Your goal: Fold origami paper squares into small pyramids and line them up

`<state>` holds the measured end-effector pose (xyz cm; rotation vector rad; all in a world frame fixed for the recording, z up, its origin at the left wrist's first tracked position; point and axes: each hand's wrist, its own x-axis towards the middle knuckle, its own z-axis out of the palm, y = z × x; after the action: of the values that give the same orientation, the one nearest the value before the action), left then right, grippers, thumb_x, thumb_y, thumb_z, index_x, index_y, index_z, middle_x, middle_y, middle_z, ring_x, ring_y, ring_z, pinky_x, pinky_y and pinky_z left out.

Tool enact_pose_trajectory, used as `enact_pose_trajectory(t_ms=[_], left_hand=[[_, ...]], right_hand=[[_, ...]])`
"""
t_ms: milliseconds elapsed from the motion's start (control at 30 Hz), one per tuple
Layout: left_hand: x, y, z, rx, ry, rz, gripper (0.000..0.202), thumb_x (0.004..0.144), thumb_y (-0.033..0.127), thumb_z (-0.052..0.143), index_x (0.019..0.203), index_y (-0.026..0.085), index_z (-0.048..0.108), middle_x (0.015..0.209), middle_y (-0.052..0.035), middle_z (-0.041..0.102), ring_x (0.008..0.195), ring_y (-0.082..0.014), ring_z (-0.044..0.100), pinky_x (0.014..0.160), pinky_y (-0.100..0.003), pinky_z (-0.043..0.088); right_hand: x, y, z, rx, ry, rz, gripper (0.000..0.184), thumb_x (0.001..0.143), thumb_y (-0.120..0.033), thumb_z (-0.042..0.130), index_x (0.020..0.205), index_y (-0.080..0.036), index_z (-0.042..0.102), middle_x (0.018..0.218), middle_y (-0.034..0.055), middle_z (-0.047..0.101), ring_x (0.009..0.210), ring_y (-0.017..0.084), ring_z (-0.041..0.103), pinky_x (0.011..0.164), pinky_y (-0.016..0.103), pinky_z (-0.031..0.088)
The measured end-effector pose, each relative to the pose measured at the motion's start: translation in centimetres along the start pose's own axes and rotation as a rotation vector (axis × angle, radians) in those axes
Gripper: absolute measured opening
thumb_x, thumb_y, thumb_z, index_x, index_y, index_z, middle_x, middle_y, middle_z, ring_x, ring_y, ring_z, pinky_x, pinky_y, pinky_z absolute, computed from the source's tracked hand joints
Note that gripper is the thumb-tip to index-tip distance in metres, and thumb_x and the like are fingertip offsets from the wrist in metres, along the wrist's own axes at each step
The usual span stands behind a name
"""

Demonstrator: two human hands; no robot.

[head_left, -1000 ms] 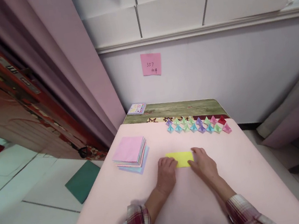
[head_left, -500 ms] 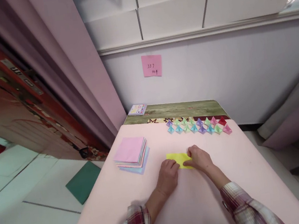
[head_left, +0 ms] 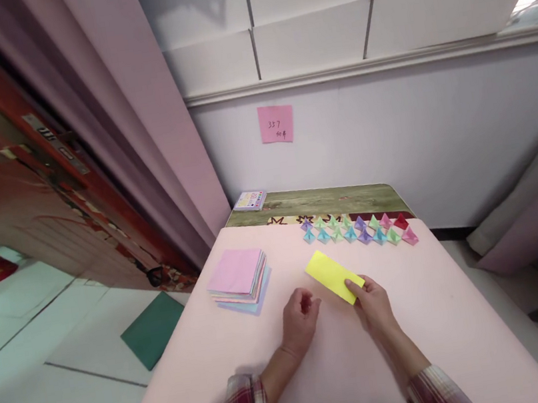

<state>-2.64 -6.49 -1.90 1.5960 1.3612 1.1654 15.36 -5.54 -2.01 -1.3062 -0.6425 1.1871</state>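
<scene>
My right hand (head_left: 375,301) pinches a yellow folded paper rectangle (head_left: 331,275) by its near right end, thumb on top. The paper is tilted and raised off the pink table cover. My left hand (head_left: 301,321) is beside it to the left, apart from the paper. Its fingers are loosely curled, with a gap to the thumb and nothing between them. A stack of coloured square paper (head_left: 236,272) lies left of my hands, pink sheet on top. Beyond my hands stand two rows of small folded paper pieces (head_left: 349,234) in purple, green, blue, pink and red.
The pink cover (head_left: 193,368) lies over a green wood-patterned table (head_left: 329,197) set against the wall. A small printed packet (head_left: 250,200) rests at its back left corner. On the wall is a pink note (head_left: 276,124). A green sheet (head_left: 153,329) lies on the floor at left.
My left hand has let go of the yellow paper and drawn slightly down and left. My right hand has lifted and turned the paper, so its far end points up and left.
</scene>
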Motion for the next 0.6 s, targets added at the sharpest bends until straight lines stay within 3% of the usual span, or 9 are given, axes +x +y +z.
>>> enact_pose_trajectory(t_ms=[67,133,233,300,367,400,433,500,600], left_hand=[[0.0,1.7,0.6,-0.315,-0.086,-0.295,0.034,0.081,0.047,0.061,0.089,0.014,0.062,0.077,-0.0055,0.062,0.067,-0.0158,0.058,0.064,-0.030,0.050],[0.2,3.7,1.0,-0.637,-0.107,-0.492,0.044,0.081,0.053,0.060,0.098,0.012,0.064,0.092,-0.0107,0.065,0.073,-0.0163,0.061,0.064,-0.030,0.051],[1.0,6.5,0.8,-0.827,-0.129,-0.515,0.041,0.073,0.042,0.074,0.099,0.011,0.067,0.094,-0.0114,0.067,0.069,-0.0132,0.061,0.060,-0.024,0.049],[1.5,7.7,0.2,-0.851,-0.078,-0.505,0.035,0.066,0.033,0.080,0.089,0.009,0.069,0.085,-0.0085,0.068,0.058,-0.0086,0.055,0.053,-0.021,0.044],[1.9,8.6,-0.7,-0.870,-0.052,-0.501,0.030,0.065,0.030,0.080,0.084,0.009,0.069,0.080,-0.0065,0.067,0.053,-0.0062,0.051,0.049,-0.019,0.041],[2.0,8.9,-1.1,-0.873,-0.048,-0.500,0.029,0.065,0.030,0.080,0.083,0.010,0.069,0.079,-0.0060,0.067,0.053,-0.0058,0.050,0.049,-0.019,0.040],[2.0,9.3,-1.4,-0.872,-0.048,-0.498,0.028,0.065,0.029,0.080,0.083,0.010,0.070,0.079,-0.0059,0.067,0.053,-0.0057,0.050,0.048,-0.019,0.039],[1.9,9.9,-1.8,-0.866,-0.057,-0.487,0.028,0.066,0.029,0.080,0.083,0.010,0.070,0.078,-0.0062,0.067,0.054,-0.0060,0.050,0.048,-0.018,0.038],[1.5,11.0,-1.9,-0.859,-0.082,-0.475,0.027,0.066,0.029,0.080,0.082,0.010,0.069,0.074,-0.0058,0.066,0.055,-0.0073,0.052,0.048,-0.018,0.039]], right_hand=[[-1.2,-0.5,0.7,0.101,-0.010,0.042,0.048,0.059,-0.049,0.081,0.089,-0.016,0.063,0.064,-0.0004,0.065,0.054,0.016,0.060,0.048,0.025,0.045],[-2.4,-1.2,1.4,0.119,-0.029,0.028,0.049,0.059,-0.049,0.081,0.090,-0.016,0.062,0.068,0.0008,0.067,0.058,0.016,0.061,0.051,0.025,0.048],[-4.2,-2.7,1.7,0.049,-0.108,-0.044,0.046,0.068,-0.050,0.076,0.096,-0.017,0.062,0.070,0.0009,0.066,0.062,0.017,0.063,0.054,0.025,0.051],[-5.2,-3.9,1.4,-0.074,-0.125,-0.146,0.052,0.075,-0.047,0.072,0.116,-0.019,0.057,0.066,-0.0020,0.063,0.059,0.016,0.062,0.055,0.025,0.052],[-5.9,-4.9,0.6,-0.172,-0.259,-0.307,0.070,0.077,-0.041,0.071,0.138,-0.024,0.041,0.083,0.0008,0.068,0.071,0.017,0.066,0.067,0.031,0.056],[-6.1,-5.4,0.2,-0.236,-0.321,-0.414,0.077,0.073,-0.038,0.075,0.140,-0.025,0.039,0.094,0.0032,0.069,0.077,0.019,0.067,0.073,0.033,0.057],[-6.1,-5.8,-0.1,-0.326,-0.357,-0.505,0.076,0.068,-0.035,0.079,0.136,-0.027,0.046,0.102,0.0046,0.069,0.082,0.019,0.067,0.078,0.034,0.056],[-6.0,-6.4,-0.6,-0.432,-0.324,-0.644,0.054,0.069,-0.030,0.078,0.120,-0.027,0.060,0.106,0.0050,0.068,0.086,0.020,0.067,0.080,0.033,0.056],[-5.7,-6.9,-0.5,-0.386,-0.228,-0.674,0.017,0.077,-0.028,0.072,0.093,-0.024,0.070,0.096,0.0056,0.069,0.088,0.020,0.066,0.075,0.031,0.056]])
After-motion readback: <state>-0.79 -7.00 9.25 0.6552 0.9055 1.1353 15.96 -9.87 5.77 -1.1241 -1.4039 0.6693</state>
